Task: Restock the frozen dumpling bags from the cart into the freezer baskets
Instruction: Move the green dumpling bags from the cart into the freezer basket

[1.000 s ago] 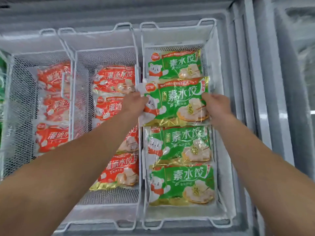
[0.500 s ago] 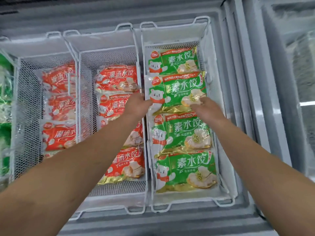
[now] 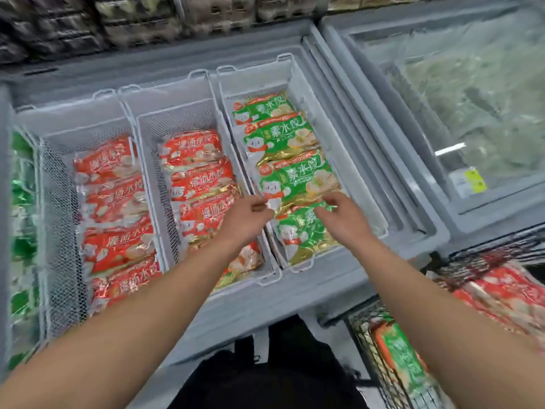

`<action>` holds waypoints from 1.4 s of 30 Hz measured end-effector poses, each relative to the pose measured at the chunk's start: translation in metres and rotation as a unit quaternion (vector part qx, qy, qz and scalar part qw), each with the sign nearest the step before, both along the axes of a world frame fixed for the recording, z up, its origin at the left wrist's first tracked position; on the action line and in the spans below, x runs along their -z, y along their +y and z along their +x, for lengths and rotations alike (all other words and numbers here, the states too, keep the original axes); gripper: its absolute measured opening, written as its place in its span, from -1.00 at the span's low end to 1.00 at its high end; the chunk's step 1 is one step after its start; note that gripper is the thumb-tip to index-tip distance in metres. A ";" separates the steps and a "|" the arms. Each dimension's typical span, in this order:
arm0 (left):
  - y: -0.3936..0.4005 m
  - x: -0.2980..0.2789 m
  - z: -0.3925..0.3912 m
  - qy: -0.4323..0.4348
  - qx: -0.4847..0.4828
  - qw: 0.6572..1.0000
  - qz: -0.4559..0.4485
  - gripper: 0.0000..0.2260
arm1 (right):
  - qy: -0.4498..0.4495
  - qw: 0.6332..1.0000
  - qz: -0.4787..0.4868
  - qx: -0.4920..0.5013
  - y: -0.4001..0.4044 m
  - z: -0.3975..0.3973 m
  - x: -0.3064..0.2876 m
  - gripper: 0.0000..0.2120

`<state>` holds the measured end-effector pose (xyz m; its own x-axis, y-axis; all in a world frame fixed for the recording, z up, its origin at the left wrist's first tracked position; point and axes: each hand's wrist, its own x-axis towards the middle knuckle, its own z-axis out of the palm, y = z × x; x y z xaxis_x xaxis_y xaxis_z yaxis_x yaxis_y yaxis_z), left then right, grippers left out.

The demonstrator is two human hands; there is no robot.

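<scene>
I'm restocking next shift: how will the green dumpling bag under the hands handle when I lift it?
The green dumpling bag probably flexes rather than stays stiff: its foil edge looks crinkled. The glossy film may be slippery. It lies flat in the basket, so it likely won't roll.

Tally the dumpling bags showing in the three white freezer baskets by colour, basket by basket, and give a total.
Green bags, right basket: 4
Red bags, middle basket: 4 in view, the nearest partly behind the left hand
Red bags, left basket: 4
Total: 12 showing; any bags beneath cannot be seen.
</scene>
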<state>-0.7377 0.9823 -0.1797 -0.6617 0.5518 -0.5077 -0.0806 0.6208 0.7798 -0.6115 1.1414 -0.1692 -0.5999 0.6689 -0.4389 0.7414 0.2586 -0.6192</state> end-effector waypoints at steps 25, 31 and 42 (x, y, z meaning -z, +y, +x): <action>0.005 0.014 0.370 0.186 0.467 0.863 -0.048 -0.64 | -0.081 0.938 -0.050 0.333 -0.146 0.493 0.041 -0.64; 0.028 0.031 0.431 0.165 0.483 0.858 -0.059 -0.58 | -0.066 0.926 -0.071 0.364 -0.142 0.549 0.055 -0.61; 0.105 0.096 0.439 0.119 0.478 0.856 -0.153 -0.51 | -0.062 0.906 -0.155 0.388 -0.094 0.538 0.107 -0.60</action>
